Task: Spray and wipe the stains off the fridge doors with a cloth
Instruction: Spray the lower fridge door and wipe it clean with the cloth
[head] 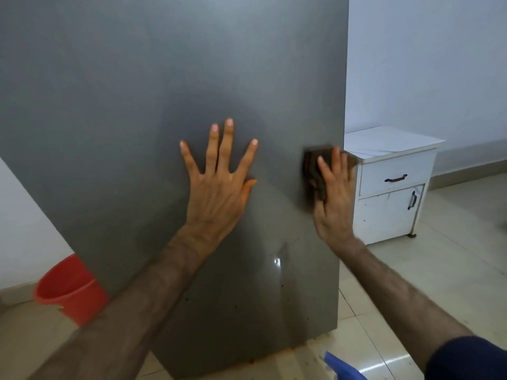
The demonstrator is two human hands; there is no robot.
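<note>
The grey fridge door fills most of the view. My left hand lies flat on it with fingers spread wide. My right hand presses a dark brown cloth flat against the door near its right edge, fingers straight; the hand and cloth are blurred. Small dark specks dot the lower part of the door. A blue spray bottle top shows at the bottom edge of the view, on the floor by the fridge's foot.
A white bedside cabinet with a drawer and a door stands right of the fridge. A red bucket sits on the tiled floor at the left. Pale walls lie behind.
</note>
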